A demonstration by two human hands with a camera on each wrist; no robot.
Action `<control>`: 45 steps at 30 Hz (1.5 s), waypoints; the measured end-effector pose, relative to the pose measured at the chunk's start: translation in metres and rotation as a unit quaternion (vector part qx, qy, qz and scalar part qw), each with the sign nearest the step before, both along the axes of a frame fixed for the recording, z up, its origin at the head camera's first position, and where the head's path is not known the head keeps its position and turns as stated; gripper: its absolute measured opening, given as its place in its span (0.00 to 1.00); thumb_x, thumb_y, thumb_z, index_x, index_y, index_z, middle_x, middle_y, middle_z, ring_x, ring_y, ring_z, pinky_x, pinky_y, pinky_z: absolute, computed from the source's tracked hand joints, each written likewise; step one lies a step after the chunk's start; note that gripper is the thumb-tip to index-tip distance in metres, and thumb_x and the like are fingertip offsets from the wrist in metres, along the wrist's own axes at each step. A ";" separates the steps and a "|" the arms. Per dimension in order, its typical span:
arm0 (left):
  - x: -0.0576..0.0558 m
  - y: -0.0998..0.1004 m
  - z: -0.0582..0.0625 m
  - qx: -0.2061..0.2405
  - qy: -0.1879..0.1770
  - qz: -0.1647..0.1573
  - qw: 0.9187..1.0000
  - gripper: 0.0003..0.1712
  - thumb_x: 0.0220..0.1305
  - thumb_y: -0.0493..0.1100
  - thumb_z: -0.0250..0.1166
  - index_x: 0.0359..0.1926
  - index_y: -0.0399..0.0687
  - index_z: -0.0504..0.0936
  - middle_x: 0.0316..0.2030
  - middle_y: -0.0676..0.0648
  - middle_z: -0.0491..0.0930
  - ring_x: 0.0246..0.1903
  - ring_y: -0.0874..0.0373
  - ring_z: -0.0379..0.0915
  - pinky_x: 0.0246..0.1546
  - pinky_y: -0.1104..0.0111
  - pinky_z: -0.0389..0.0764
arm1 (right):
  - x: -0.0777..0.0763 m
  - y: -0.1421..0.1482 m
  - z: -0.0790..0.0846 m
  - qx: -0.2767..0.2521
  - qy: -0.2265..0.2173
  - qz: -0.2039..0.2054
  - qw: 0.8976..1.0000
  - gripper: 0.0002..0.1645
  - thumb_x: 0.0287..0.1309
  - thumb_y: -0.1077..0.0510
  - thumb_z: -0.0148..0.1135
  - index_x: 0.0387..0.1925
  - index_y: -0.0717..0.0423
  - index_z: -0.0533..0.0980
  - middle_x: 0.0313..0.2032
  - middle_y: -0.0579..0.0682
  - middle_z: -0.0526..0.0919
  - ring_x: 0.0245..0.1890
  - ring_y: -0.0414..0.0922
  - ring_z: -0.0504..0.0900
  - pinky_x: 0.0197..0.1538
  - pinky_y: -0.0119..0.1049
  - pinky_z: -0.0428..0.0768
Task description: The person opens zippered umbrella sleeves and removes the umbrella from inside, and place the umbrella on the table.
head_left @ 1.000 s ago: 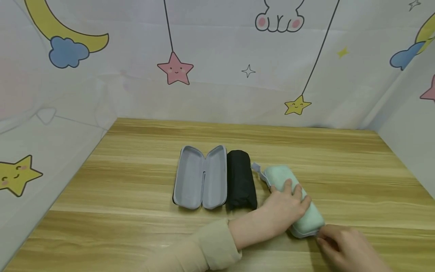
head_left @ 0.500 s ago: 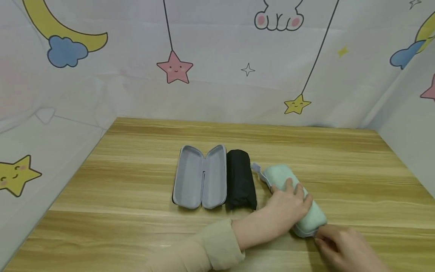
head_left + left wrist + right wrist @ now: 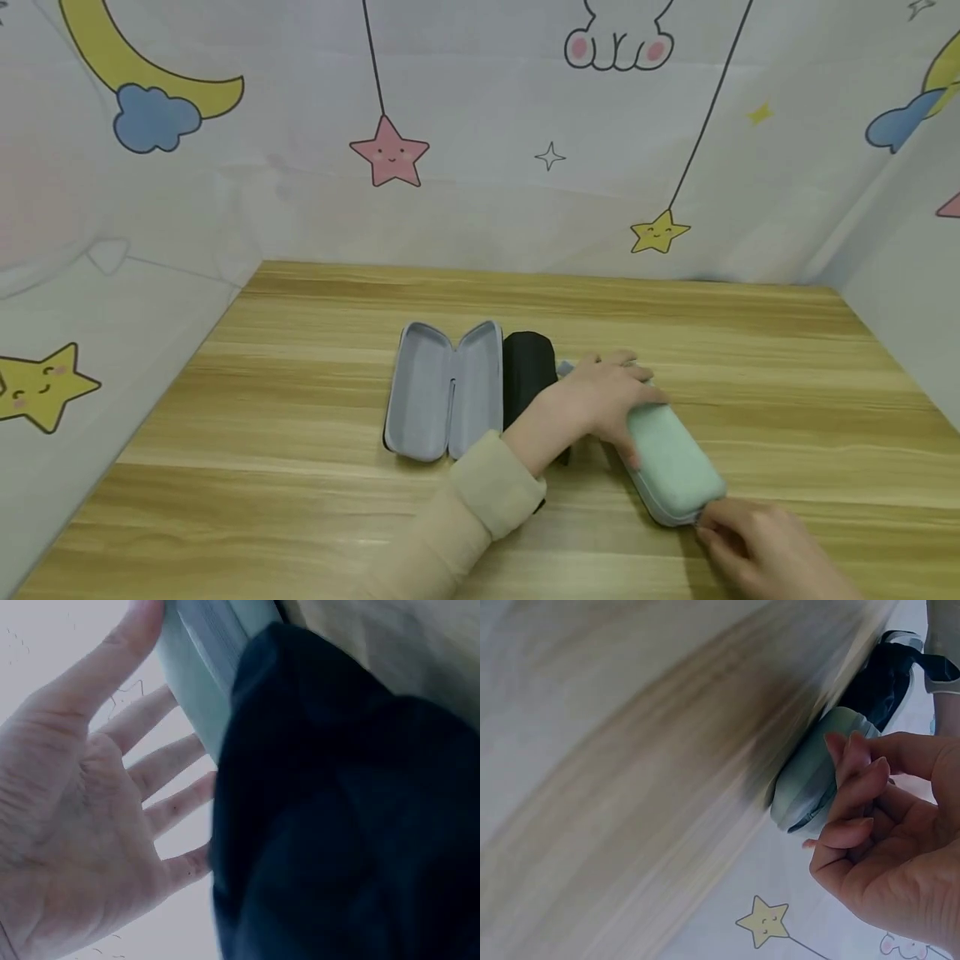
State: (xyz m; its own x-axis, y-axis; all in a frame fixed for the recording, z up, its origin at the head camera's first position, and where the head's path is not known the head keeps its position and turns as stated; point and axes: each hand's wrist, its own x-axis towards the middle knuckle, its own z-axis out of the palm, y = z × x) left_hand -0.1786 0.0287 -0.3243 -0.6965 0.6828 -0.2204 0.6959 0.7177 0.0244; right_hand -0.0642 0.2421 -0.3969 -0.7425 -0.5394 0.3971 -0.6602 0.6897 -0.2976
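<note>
A closed-looking mint-green zip case (image 3: 675, 467) lies slanted on the table, right of centre. My left hand (image 3: 600, 396) is spread over its far end, thumb along the near side; the left wrist view shows the fingers fairly straight against the case (image 3: 191, 682). At the case's near corner my right hand (image 3: 765, 542) pinches the zipper pull, mostly hidden by the fingertips. In the right wrist view, a dark slit shows in the case's (image 3: 802, 784) end beside those curled fingers. A lavender loop (image 3: 565, 367) peeks out beyond the left wrist.
An opened grey-lined case (image 3: 420, 400) stands left of centre. Against it lies a black rolled fabric bundle (image 3: 527, 367), like a folded umbrella, partly under my left forearm. A printed cloth backdrop (image 3: 480, 100) rises behind the wooden table (image 3: 300, 517) and along both sides.
My left hand has slid from the middle of the mint case toward its far end, fingers spreading wider. The right hand has stayed at the near corner; the case has barely shifted.
</note>
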 end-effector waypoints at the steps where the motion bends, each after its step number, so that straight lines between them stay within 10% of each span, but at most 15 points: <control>1: -0.002 0.000 -0.001 0.002 -0.008 -0.002 1.000 0.49 0.44 0.73 0.68 0.69 0.79 0.60 0.73 0.62 0.55 0.75 0.59 0.42 0.72 0.55 0.56 | 0.000 0.001 0.000 0.001 -0.007 0.003 1.000 0.25 0.30 0.72 0.72 0.21 0.39 0.72 0.20 0.25 0.67 0.22 0.20 0.59 0.22 0.17 0.56; 14: -0.011 -0.007 -0.008 0.046 -0.041 -0.039 0.997 0.44 0.54 0.67 0.65 0.71 0.72 0.60 0.72 0.58 0.58 0.74 0.62 0.46 0.67 0.68 0.65 | 0.003 0.012 0.006 0.043 -0.056 -0.055 0.996 0.22 0.39 0.69 0.71 0.22 0.39 0.72 0.20 0.25 0.65 0.20 0.21 0.58 0.23 0.23 0.59; 45: -0.006 -0.007 -0.018 0.049 -0.043 -0.031 0.997 0.40 0.63 0.64 0.58 0.73 0.70 0.54 0.74 0.54 0.53 0.76 0.56 0.43 0.71 0.64 0.60 | 0.009 0.010 0.009 0.047 -0.072 -0.092 0.992 0.24 0.43 0.68 0.69 0.18 0.38 0.67 0.15 0.27 0.58 0.17 0.23 0.56 0.21 0.23 0.57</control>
